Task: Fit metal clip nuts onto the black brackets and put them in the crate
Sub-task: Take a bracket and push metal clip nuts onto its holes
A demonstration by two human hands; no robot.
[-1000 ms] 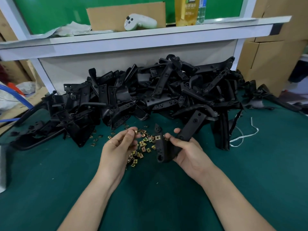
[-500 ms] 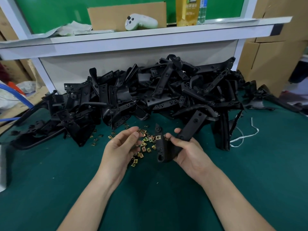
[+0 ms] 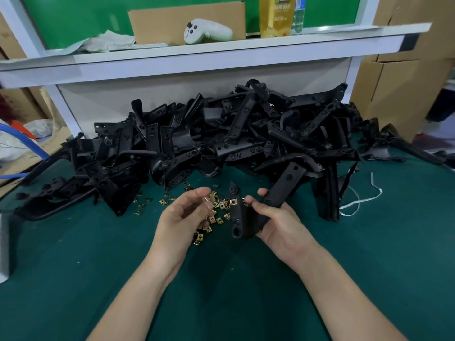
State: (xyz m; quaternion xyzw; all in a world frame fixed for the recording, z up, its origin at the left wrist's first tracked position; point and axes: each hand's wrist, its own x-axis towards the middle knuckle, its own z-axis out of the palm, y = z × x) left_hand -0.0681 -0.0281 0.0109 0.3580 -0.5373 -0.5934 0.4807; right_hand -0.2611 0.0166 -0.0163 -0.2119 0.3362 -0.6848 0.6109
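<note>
- The right hand (image 3: 280, 225) is closed around a black bracket (image 3: 240, 217), fingers wrapped over its long arm, holding it above the counter (image 3: 98, 254) just in front of the person; a gold fitted nut (image 3: 233, 201) already sits on the bracket's edge near the top
- The left hand (image 3: 183, 219), at 9 o'clock of the bracket, pinches a single clip nut (image 3: 210, 196) between thumb and fingertips, close to the bracket but not touching it
- The pinch looks light and the nut is small and slick, so it could twist or spring out as it is pushed on and drop among the loose clip nuts (image 3: 216, 220) scattered right below
- If the nut goes on skewed, its hole would probably miss the bracket's hole, or the clip would seat only halfway and slide off later in the crate
- The bracket is held by one end only, so a hard push from 9 o'clock could rotate it in the grip and knock the fitted nut loose
- The pile of brackets (image 3: 234, 139) at 12 o'clock leans toward the hands; a stray nudge could send pieces sliding over the nuts
- A white cord (image 3: 362, 200) lies at 3 o'clock, where a bracket swung that way could snag
- No crate is clearly recognisable in view, so I cannot tell how far the finished part has to travel
</note>
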